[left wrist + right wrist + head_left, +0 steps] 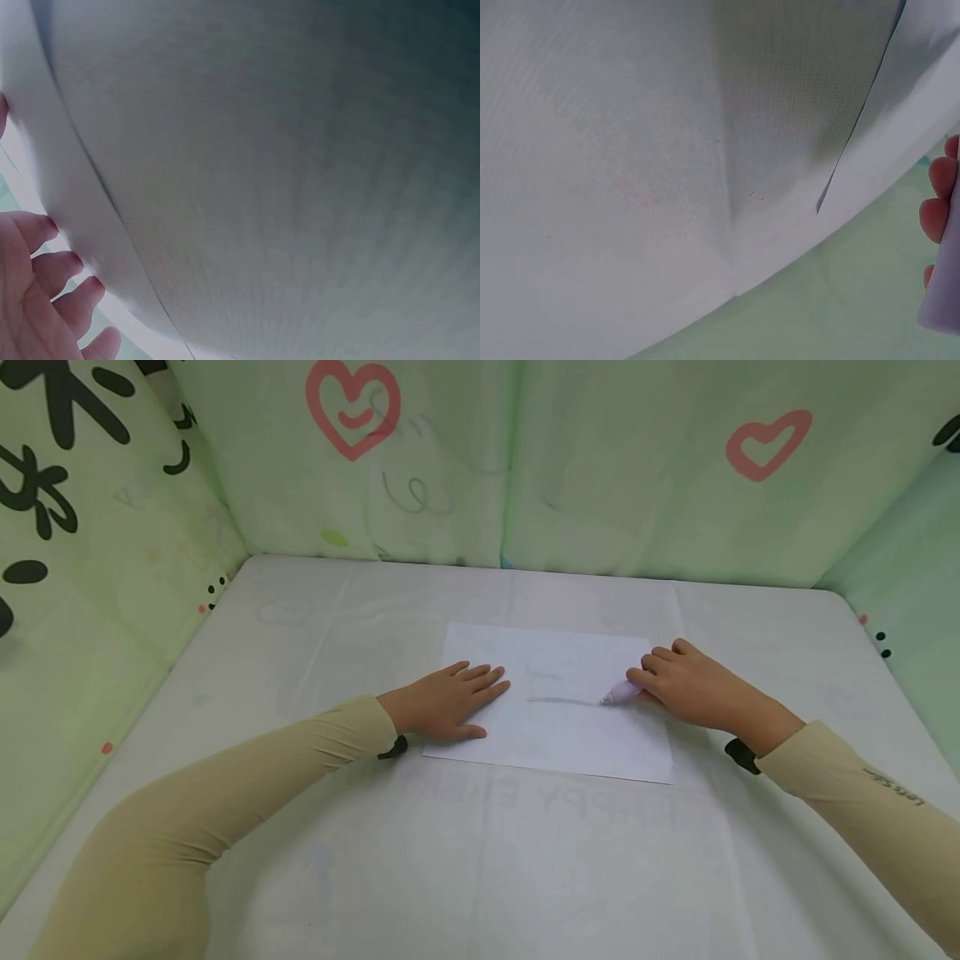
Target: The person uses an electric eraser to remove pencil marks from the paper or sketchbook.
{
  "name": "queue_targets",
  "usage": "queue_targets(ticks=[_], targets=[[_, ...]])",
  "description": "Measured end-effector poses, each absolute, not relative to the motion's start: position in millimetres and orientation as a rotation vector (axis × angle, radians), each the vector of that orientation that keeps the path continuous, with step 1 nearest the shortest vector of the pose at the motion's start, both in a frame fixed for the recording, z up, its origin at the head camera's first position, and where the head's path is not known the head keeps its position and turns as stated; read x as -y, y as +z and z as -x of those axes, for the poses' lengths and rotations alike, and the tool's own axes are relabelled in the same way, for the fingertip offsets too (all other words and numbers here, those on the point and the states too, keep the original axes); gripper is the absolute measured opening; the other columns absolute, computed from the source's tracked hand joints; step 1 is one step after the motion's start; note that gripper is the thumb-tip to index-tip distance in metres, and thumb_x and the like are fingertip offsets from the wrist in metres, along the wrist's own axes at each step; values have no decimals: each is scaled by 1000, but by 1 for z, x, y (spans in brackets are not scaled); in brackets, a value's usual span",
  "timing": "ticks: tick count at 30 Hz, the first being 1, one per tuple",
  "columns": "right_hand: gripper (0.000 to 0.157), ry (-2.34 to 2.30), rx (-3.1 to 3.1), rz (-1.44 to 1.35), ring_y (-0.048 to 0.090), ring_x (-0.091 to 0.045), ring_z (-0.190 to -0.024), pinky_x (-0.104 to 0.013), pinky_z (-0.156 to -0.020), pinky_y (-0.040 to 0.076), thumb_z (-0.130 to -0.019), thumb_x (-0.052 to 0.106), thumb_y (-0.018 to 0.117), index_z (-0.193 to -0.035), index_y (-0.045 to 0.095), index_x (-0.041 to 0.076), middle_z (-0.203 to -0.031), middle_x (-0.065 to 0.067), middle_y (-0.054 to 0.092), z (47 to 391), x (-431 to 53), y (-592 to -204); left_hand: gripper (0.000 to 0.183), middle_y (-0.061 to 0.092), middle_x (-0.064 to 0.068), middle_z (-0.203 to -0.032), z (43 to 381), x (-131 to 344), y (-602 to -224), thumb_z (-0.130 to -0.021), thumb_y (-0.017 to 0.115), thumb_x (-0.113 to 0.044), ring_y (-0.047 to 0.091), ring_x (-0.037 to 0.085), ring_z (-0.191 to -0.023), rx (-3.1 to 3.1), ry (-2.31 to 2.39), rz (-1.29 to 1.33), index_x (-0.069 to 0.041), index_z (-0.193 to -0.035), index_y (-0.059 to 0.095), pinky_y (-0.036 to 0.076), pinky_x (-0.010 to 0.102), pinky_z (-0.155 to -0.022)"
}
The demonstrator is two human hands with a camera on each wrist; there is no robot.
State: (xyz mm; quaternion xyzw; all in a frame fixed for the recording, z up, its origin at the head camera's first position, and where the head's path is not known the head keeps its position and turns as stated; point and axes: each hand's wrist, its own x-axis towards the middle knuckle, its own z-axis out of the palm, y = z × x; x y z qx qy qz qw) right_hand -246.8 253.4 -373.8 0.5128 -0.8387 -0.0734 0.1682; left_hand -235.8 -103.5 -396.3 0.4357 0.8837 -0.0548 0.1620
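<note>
A white sheet of paper (570,745) lies on the covered table. Fingers spread, my left hand (450,702) rests on the sheet's left part; the left wrist view catches several of its fingers (75,304) at the lower left. My right hand (686,689) grips a thick lavender pen (618,694) over the right part of the paper. Its narrow tip meets the right end of a faint grey line (562,699) that runs across the middle of the sheet. In the right wrist view, the pen's rounded back end (941,300) shows beside the fingertips.
A white cloth (495,868) with faint printing and creases covers the table. Pale green curtains (600,485) with red hearts and black marks stand along the back and both sides. A dark band (741,755) sits under the right wrist.
</note>
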Motion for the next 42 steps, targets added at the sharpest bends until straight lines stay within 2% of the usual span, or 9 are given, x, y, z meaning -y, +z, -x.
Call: queue_targets(ticks=[2, 5, 7, 9, 10, 12, 14, 42], targets=[[29, -197, 2371, -1468, 47, -20, -65, -32, -61, 33, -72, 15, 77, -86, 52, 7, -68, -5, 51, 247, -254, -375, 74, 9, 8, -160, 235, 104, -396, -97, 40, -50, 13, 26, -148, -2523, -155, -1246, -13, -153, 9, 9, 43, -121], [20, -200, 2354, -1472, 47, -20, -65, -31, -61, 33, -93, 25, 58, -87, 51, 7, -68, -6, 51, 248, -255, -378, 74, 9, 8, -160, 235, 104, -396, -97, 40, -49, 13, 26, -148, -2523, -150, -1251, -13, -153, 9, 9, 44, -121], [22, -201, 2350, -1472, 47, -20, -64, -31, -61, 32, -97, 27, 51, -87, 51, 7, -68, -6, 51, 249, -255, -379, 73, 9, 8, -160, 235, 104, -396, -97, 40, -49, 13, 26, -148, -2524, -147, -1254, -13, -153, 9, 9, 44, -121], [21, -207, 2347, -1466, 47, -20, -64, -31, -61, 32, -95, 26, 55, -87, 51, 7, -68, -6, 51, 249, -254, -381, 73, 9, 8, -160, 235, 105, -397, -97, 40, -50, 13, 26, -148, -2525, -145, -1257, -13, -153, 9, 9, 44, -121], [19, -210, 2349, -1463, 47, -20, -64, -32, -60, 32, -90, 23, 62, -86, 51, 8, -67, -5, 50, 249, -254, -381, 73, 9, 8, -160, 235, 105, -397, -97, 39, -50, 13, 26, -148, -2526, -142, -1259, -13, -153, 9, 9, 44, -121], [29, -219, 2352, -1458, 46, -20, -63, -32, -60, 32, -74, 17, 75, -86, 51, 8, -67, -5, 50, 250, -254, -382, 73, 9, 8, -160, 236, 105, -398, -97, 39, -49, 13, 26, -148, -2528, -135, -1263, -13, -153, 9, 9, 44, -121], [34, -228, 2356, -1451, 46, -19, -63, -32, -60, 32, -67, 15, 79, -85, 51, 9, -67, -4, 50, 249, -254, -382, 73, 9, 8, -160, 236, 105, -398, -97, 39, -49, 13, 26, -148, -2529, -134, -1265, -13, -153, 9, 9, 44, -121], [28, -235, 2414, -1440, 50, -20, -67, -32, -63, 34, -72, 16, 78, -85, 54, 10, -70, -4, 54, 248, -252, -382, 73, 10, 9, -160, 235, 105, -394, -97, 40, -48, 14, 27, -148, -2523, -139, -1272, -11, -152, 11, 10, 44, -121]])
